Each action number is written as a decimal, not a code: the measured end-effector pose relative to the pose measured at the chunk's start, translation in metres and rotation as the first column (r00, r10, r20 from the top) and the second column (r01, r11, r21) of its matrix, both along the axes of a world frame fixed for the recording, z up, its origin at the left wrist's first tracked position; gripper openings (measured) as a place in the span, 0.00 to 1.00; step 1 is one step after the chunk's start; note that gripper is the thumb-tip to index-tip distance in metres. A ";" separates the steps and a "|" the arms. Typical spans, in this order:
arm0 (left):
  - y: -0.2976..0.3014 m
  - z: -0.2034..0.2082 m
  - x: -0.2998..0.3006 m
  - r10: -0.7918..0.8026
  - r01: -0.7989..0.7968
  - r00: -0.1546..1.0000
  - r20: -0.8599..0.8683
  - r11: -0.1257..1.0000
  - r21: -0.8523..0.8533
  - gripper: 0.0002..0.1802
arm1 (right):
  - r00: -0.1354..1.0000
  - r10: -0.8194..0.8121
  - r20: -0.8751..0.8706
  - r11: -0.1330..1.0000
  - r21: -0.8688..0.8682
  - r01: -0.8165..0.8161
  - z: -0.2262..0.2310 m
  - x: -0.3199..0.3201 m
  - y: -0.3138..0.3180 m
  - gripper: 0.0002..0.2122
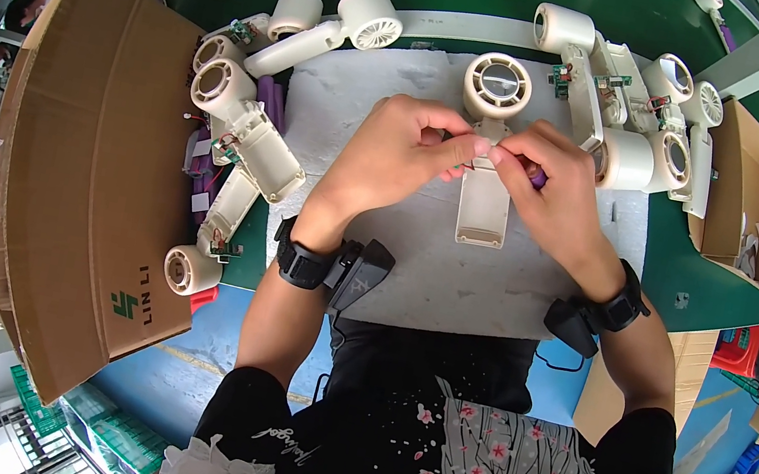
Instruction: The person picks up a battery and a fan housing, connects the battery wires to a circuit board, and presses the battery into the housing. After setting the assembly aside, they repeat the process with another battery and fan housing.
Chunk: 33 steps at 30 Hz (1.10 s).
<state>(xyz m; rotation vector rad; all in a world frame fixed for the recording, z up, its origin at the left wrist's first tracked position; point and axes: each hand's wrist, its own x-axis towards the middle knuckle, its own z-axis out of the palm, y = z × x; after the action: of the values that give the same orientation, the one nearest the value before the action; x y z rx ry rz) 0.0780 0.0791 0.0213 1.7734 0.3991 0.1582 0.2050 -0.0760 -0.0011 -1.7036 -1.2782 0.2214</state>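
A cream handheld fan housing (497,87) lies on the grey mat (382,278) in front of me, its round head away from me and its hollow handle (483,217) open upward. Over the neck of the fan, both my hands meet, fingertips almost touching. My left hand (399,154) is closed in a pinch on something too small to make out. My right hand (561,188) pinches at the same spot, and a purple cylinder like a battery cell (537,178) shows in the curl of its fingers. A thin dark wire hangs below the fingertips.
Opened fan housings with green circuit boards (251,128) crowd the mat's left side, beside purple battery cells (201,167). More fans (628,161) stand at the right. A large cardboard box (107,169) borders the left; a smaller open box (743,190) stands right. Other people sit beyond.
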 end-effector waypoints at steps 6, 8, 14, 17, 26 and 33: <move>0.000 -0.002 0.000 0.002 -0.002 1.000 0.001 0.997 0.078 0.13 | 0.999 0.020 0.033 1.000 -0.019 -0.019 -0.004 -0.001 0.002 0.04; 0.000 -0.003 0.000 -0.013 0.011 1.000 0.025 0.997 0.076 0.13 | 0.999 0.037 0.024 0.999 -0.019 -0.036 -0.005 -0.001 0.001 0.03; 0.004 -0.006 -0.001 -0.014 0.017 0.999 0.048 0.998 -0.058 0.11 | 0.999 0.003 -0.036 1.000 0.031 -0.002 -0.001 -0.001 0.000 0.03; 0.006 -0.005 -0.004 -0.054 0.055 0.998 0.018 0.996 -0.076 0.12 | 0.996 -0.015 -0.089 0.999 0.050 0.019 0.000 -0.001 0.000 0.04; 0.007 -0.002 -0.005 -0.081 0.080 0.997 -0.019 0.996 -0.033 0.14 | 0.996 0.064 -0.061 0.998 -0.012 -0.065 -0.001 -0.001 -0.001 0.04; 0.008 -0.005 -0.006 -0.076 0.077 0.997 0.013 0.994 -0.079 0.16 | 0.996 0.076 -0.037 0.996 -0.042 -0.078 0.000 -0.001 0.000 0.05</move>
<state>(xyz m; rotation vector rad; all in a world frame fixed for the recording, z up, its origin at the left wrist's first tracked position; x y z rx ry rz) 0.0725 0.0875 0.0158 1.7056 0.3256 0.0960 0.2035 -0.0760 -0.0011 -1.6809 -1.3225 0.3255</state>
